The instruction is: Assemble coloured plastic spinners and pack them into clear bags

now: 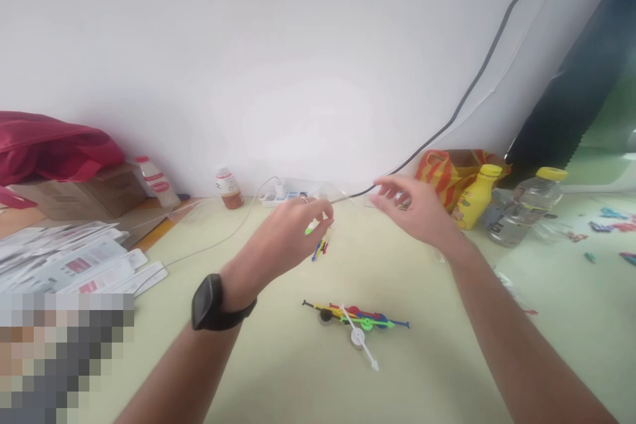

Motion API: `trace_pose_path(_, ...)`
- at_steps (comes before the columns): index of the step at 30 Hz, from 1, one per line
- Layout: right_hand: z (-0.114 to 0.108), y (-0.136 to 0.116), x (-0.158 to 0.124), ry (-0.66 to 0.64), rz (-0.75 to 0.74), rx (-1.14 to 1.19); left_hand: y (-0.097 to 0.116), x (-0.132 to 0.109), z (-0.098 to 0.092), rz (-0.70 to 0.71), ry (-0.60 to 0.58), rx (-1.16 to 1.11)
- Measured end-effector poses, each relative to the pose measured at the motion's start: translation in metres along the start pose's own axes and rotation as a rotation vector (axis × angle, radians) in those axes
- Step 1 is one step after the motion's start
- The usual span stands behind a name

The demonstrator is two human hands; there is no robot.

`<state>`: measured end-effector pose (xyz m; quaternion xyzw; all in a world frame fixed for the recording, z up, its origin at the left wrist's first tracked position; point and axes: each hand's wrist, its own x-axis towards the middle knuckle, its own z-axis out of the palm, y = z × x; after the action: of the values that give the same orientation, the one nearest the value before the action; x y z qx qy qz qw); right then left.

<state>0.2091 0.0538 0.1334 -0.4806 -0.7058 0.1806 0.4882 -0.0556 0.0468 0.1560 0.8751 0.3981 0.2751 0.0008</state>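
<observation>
My left hand (293, 228), with a black watch on the wrist, is raised over the table with its fingers curled. Small plastic spinner arrows (320, 248) in blue, yellow and red stick out below its fingers, and a green bit shows at the palm; the fingers partly hide them. To the right hovers my right hand (417, 212), thumb and index finger apart, nothing visible between them. Nearer to me, a loose cluster of spinner arrows lies on the table: a white arrow (357, 336) in front, a green arrow (368, 323), with black, yellow, red and blue ones overlapping behind.
By the wall stand a power strip (281, 195), a small drink bottle (229, 189) and a white bottle (158, 182). Stacked papers (79, 255) and a cardboard box (94, 192) occupy the left. A yellow bottle (477, 199), a clear bottle (529, 209) and a striped bag (437, 172) are right.
</observation>
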Motion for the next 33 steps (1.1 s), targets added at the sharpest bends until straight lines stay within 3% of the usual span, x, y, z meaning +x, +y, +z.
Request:
trace_pose_path(1, 0.001, -0.02, -0.005, 0.1, -0.049, -0.023, 0.0, 0.0, 0.002, 0.006, 0.002, 0.032)
trace_pose_path(3, 0.005, -0.055, -0.017, 0.125, -0.159, 0.033, 0.002, -0.001, 0.005, 0.021, -0.01, 0.071)
trace_pose_path(5, 0.013, -0.078, -0.03, 0.02, -0.204, 0.019, 0.006, -0.002, 0.007, 0.033, -0.03, 0.092)
trace_pose_path(8, 0.024, -0.091, -0.04, -0.174, -0.202, -0.127, 0.016, -0.002, 0.008, 0.06, -0.041, 0.067)
trace_pose_path(11, 0.03, -0.088, -0.042, -0.278, -0.121, -0.194, 0.026, -0.002, 0.009, 0.116, -0.035, 0.018)
trace_pose_path(17, 0.027, -0.072, -0.034, -0.366, 0.074, 0.064, 0.034, -0.004, 0.017, 0.229, -0.047, 0.112)
trace_pose_path(22, 0.025, -0.054, -0.019, -0.391, 0.259, 0.391, 0.033, -0.003, 0.02, 0.36, 0.123, 0.122)
trace_pose_path(26, 0.021, -0.046, -0.011, -0.392, 0.318, 0.595, 0.035, -0.002, 0.015, 0.281, 0.275, 0.131)
trace_pose_path(30, 0.015, -0.045, -0.008, -0.381, 0.308, 0.599, 0.038, -0.004, 0.014, 0.121, 0.219, 0.147)
trace_pose_path(33, 0.015, -0.045, -0.008, -0.372, 0.287, 0.592, 0.033, -0.005, 0.023, 0.092, 0.15, 0.188)
